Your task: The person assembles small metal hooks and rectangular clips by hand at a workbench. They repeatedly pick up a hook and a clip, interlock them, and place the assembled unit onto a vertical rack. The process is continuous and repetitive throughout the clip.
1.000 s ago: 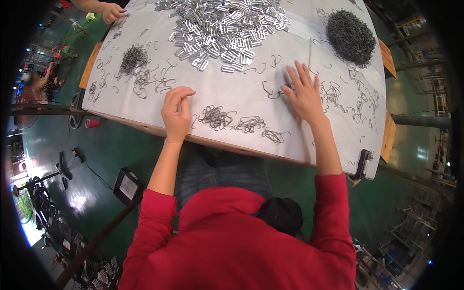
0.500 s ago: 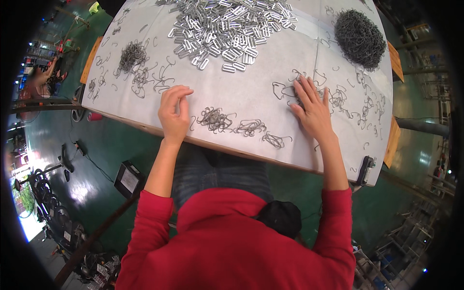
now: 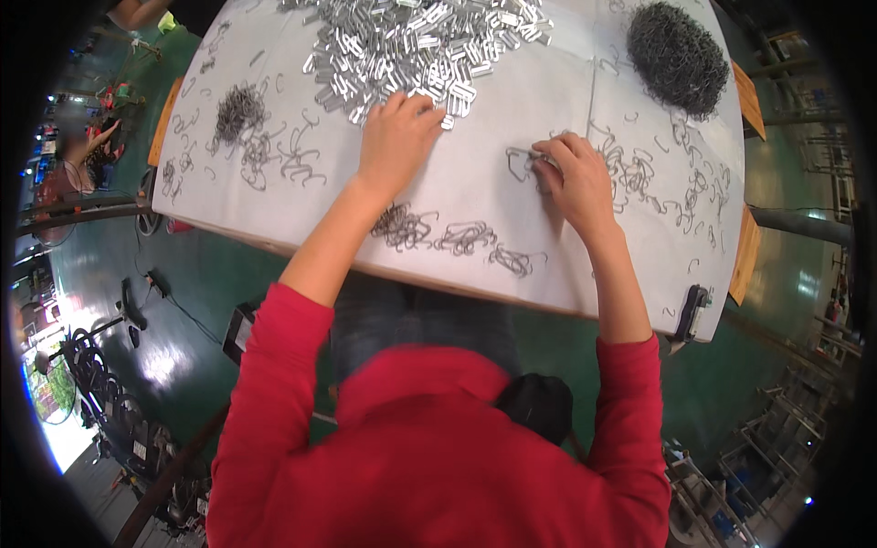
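My left hand reaches to the near edge of a heap of flat silver metal buckles. Its bent fingers are apart and rest on the closest buckles; the thumb is hidden. Further right, my right hand has thumb and fingers pinched together at a bent wire hook, which sticks out to their left. In front of me, three small piles of wire hooks lie in a row near the table's front edge. The leftmost pile is partly behind my left forearm.
The white-covered table carries loose hooks to the right and a small hook clump at left. A large dark mass of hooks sits far right. A black clamp-like object is at the right front corner.
My left hand has moved right and forward from the table's left side to the buckle heap. My right hand has gone from flat, spread fingers to a pinch at a wire hook.
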The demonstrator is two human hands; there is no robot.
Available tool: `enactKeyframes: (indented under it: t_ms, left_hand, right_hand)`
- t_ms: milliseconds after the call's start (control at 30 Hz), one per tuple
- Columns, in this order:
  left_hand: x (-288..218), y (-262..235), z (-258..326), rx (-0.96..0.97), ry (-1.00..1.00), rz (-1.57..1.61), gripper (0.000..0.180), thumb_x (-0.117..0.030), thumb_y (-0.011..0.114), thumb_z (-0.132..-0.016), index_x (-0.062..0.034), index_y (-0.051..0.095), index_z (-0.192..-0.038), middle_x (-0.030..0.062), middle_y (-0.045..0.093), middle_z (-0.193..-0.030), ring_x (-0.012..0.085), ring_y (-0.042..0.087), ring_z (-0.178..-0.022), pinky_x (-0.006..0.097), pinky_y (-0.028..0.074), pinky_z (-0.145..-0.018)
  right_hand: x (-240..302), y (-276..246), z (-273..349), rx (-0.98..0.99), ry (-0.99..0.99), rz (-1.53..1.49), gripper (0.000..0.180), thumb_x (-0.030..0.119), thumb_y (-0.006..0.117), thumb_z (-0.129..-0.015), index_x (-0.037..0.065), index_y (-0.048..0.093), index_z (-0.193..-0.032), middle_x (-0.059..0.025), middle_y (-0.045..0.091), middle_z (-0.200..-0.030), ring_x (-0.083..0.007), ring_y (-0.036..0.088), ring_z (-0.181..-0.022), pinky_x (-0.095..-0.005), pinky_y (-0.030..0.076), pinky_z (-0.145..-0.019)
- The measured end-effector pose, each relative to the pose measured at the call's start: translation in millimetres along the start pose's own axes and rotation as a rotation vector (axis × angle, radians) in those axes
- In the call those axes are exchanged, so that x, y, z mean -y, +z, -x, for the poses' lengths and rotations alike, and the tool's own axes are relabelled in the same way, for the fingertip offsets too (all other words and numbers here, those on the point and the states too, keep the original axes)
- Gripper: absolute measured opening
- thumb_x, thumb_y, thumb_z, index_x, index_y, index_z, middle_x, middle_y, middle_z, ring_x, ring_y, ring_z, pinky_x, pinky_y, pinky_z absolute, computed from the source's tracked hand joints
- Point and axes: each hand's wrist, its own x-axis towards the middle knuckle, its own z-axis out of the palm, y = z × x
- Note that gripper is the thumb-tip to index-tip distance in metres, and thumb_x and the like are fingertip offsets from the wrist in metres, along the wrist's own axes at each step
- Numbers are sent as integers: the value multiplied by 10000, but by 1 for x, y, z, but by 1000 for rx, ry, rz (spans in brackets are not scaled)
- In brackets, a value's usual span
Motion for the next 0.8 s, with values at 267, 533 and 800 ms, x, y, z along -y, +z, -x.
enactKeyframes:
  t_ms: [267, 533, 800]
  left_hand:
    - [4, -11, -17, 96, -14, 138, 162, -114, 691, -724, -82, 613, -862, 51, 597, -962, 245, 526, -931, 354, 444, -796]
    - [-1, -50, 17, -20, -543, 740, 190, -68, 652, -809, -43, 620, -995, 38, 642, -916, 112, 598, -819, 234, 473, -700]
    - [17, -63, 106, -351, -823, 1026, 194, -38, 603, -868, 22, 590, -1051, 46, 615, -941, 108, 586, -819, 249, 490, -754]
  right_hand:
    - [12, 4, 3, 57, 19, -70, 142, 103, 636, -791, 136, 678, -923, -22, 578, -878, -224, 544, -841, -356, 420, -711]
    - [6, -11, 4, 3, 216, -101, 176, 62, 591, -815, 125, 677, -955, -57, 603, -907, -242, 589, -807, -362, 464, -700]
    - [5, -4, -8, 60, 276, -87, 117, 129, 616, -821, 74, 637, -922, -78, 621, -877, -261, 603, -797, -367, 467, -683]
